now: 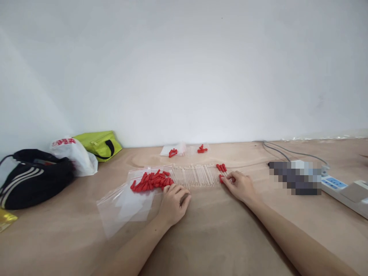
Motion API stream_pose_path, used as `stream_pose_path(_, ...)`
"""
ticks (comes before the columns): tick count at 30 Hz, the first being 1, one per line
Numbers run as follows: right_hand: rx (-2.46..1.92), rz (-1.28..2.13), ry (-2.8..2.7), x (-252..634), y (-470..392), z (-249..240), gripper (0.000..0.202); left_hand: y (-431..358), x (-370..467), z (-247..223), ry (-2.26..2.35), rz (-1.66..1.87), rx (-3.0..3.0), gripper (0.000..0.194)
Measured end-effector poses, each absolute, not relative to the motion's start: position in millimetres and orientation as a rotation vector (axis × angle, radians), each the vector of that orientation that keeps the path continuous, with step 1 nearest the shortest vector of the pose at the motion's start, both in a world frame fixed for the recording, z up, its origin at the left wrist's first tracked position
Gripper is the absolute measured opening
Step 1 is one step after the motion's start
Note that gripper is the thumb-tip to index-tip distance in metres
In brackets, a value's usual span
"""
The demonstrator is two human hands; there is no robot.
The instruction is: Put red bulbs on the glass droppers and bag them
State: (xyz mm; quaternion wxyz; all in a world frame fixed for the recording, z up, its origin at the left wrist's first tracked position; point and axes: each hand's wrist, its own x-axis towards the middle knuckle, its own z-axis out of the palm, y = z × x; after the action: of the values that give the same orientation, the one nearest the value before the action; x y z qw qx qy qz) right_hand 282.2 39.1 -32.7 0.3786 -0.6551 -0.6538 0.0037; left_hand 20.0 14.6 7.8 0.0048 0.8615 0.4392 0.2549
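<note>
A row of thin pale sticks (195,175) lies side by side across the middle of the table. At its right end several sticks bear red tips (221,167). My right hand (240,186) is there, thumb and fingers pinched on a red tip (221,179) at the near end of a stick. My left hand (174,203) rests at the row's left end, beside a pile of red tips (149,181); its fingers are curled, and whatever they hold, if anything, is hidden. Under and before the pile lie clear plastic bags (115,211).
Small bags with red pieces (173,153) lie near the wall. At left are a black bag (37,178), a white plastic bag (73,155) and a green bag (100,143). At right are a blurred dark object (296,178), cables and a power strip (333,183).
</note>
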Motion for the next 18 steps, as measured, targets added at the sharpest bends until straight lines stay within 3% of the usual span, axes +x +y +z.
stream_pose_path(6,-1.712,-0.029,-1.699,276.9,31.8,-33.1,0.036,43.7,30.8,13.1,1.819,0.673,2.613,0.010)
stream_pose_path(18,-1.746,-0.088,-1.689,279.6,36.9,-33.8,0.030,107.1,93.6,21.6,2.150,0.325,2.409,0.024)
